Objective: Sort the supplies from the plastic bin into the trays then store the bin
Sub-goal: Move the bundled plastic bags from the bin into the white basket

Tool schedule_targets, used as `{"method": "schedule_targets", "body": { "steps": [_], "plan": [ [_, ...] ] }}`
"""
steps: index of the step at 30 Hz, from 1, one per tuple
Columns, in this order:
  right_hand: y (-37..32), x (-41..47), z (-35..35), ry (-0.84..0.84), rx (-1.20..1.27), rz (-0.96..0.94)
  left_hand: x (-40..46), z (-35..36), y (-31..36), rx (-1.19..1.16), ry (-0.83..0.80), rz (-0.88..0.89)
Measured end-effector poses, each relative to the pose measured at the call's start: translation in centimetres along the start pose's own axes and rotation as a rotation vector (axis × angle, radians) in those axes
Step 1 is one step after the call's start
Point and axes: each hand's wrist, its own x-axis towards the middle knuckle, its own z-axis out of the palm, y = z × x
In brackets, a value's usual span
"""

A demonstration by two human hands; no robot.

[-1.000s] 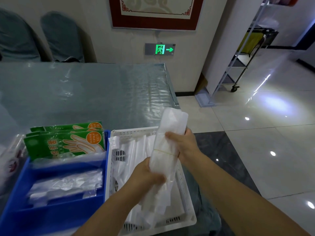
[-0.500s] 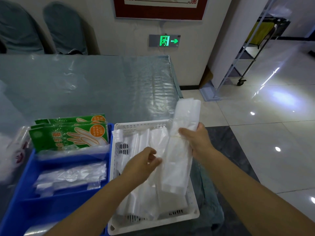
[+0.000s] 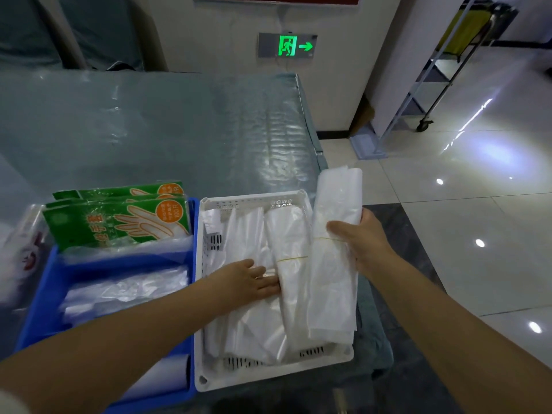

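At the right edge of the white perforated plastic tray, a long banded bundle of translucent white plastic bags is held upright and slightly tilted, its lower end resting inside the tray's right side and its upper end standing above the rim. The bundle is gripped around its middle by the right hand, the fingers wrapped over it at the thin yellow rubber band. Just beside it to the left, a second banded bundle of white plastic bags is laid lengthwise in the tray, among loose folded sheets of the same clear plastic. The left hand is spread flat with fingers extended, pressed on the plastic in the tray and touching the side of the lying bundle; nothing is grasped by it. Touching the white tray on its left, a blue plastic bin is seen, in which green packets of disposable gloves printed with an orange hand outline are stood at the far end and clear plastic packs are laid nearer. Both containers are set on a grey-green table covered with clear film. Beyond, a lit green exit sign is mounted on the wall, and a metal wheeled cart is parked on glossy tiled floor at the right.
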Motion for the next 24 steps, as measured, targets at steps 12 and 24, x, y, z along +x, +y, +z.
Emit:
{"method": "schedule_targets", "body": {
  "steps": [12, 24],
  "plan": [
    [0.8, -1.8, 2.6, -0.077, -0.078, -0.007, -2.8, -0.6, -0.7, 0.017, -0.072, -0.092],
    [-0.6, -3.1, 4.1, 0.012, -0.254, -0.097, -3.0, -3.2, -0.3, -0.082, -0.095, -0.427]
  ]
}}
